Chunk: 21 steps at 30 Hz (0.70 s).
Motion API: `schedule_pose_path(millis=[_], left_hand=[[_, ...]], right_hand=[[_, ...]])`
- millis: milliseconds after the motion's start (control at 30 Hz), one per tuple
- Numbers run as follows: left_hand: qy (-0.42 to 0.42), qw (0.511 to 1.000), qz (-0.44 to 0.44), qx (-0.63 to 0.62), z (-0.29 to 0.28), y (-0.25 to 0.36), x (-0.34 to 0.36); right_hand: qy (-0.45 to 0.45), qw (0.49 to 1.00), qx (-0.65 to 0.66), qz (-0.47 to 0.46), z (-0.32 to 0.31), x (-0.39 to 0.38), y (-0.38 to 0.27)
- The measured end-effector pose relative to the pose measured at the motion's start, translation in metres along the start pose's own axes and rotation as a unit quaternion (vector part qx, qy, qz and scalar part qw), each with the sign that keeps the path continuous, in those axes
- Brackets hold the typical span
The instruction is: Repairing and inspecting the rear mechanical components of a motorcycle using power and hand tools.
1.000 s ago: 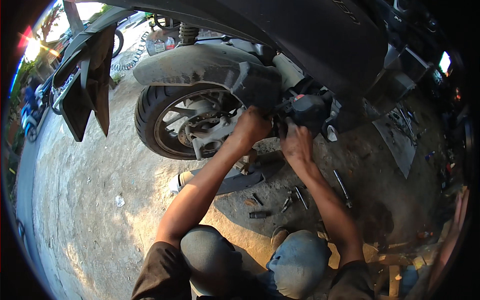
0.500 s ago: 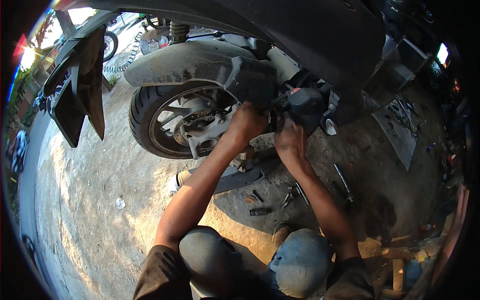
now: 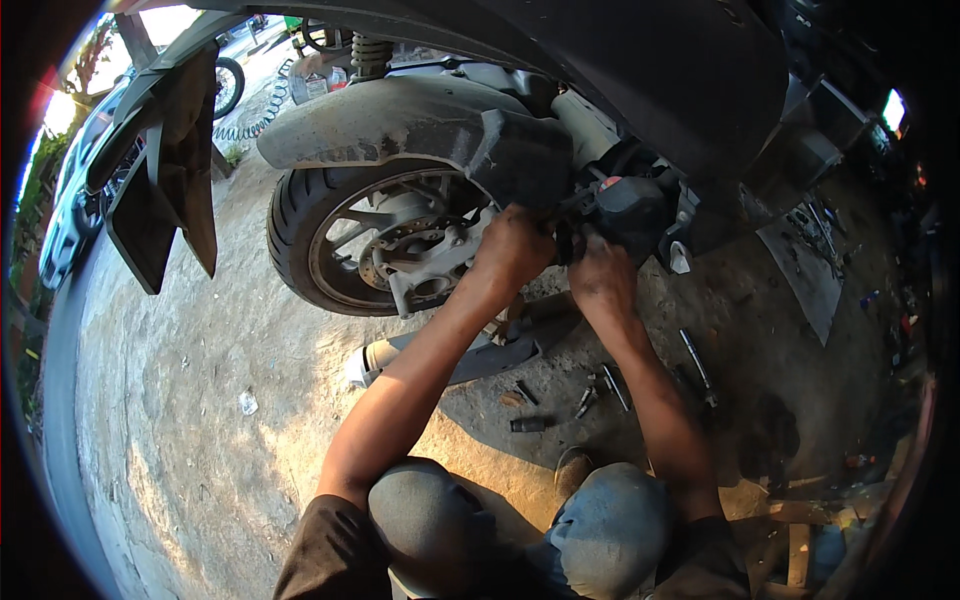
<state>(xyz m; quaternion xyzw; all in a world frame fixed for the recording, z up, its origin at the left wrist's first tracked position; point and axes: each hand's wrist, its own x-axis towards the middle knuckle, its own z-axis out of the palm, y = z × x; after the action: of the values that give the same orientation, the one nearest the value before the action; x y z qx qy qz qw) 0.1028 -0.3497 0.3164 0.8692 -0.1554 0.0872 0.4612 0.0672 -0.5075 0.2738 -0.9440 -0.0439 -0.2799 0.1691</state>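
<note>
In front of me stands a scooter, its rear wheel (image 3: 345, 240) under a dusty grey mudguard (image 3: 370, 125). My left hand (image 3: 515, 248) is closed just below the black flap at the mudguard's front end. Close beside it, my right hand (image 3: 604, 272) has its fingers curled in under a dark rounded housing (image 3: 630, 212). A small black part (image 3: 566, 243) shows between the two hands. What the fingertips grip is hidden by the hands and the shadow. The silver swingarm (image 3: 440, 262) lies left of my left wrist.
On the concrete lie a black socket (image 3: 527, 425), a long silver tool (image 3: 699, 366) and several smaller metal pieces. The removed exhaust-like silencer (image 3: 470, 360) rests beneath my forearms. A grey sheet (image 3: 800, 275) with tools lies to the right. Dark body panels (image 3: 165, 180) hang at left.
The view has shifted slightly, so everything sits a little further right. Both hands keep their place at the scooter, with the right hand's fingers turned slightly. A light-coloured car now shows at far left.
</note>
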Motion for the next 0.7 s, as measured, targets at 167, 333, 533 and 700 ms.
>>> schedule_pose_path(millis=[167,333,533,700], left_hand=[[0.008,1.000,-0.008,0.023,0.005,-0.003,0.000],[0.005,0.999,0.004,0.033,0.007,-0.007,0.001],[0.007,0.999,0.016,0.034,0.006,-0.006,0.000],[0.006,1.000,0.024,0.017,0.001,-0.002,0.000]], right_hand=[[-0.303,0.581,0.659,0.370,0.004,0.021,0.038],[-0.153,0.963,0.141,0.171,0.013,0.006,0.018],[-0.032,0.999,0.000,-0.010,0.001,0.006,0.012],[-0.222,0.704,0.560,0.376,-0.005,0.020,0.024]])
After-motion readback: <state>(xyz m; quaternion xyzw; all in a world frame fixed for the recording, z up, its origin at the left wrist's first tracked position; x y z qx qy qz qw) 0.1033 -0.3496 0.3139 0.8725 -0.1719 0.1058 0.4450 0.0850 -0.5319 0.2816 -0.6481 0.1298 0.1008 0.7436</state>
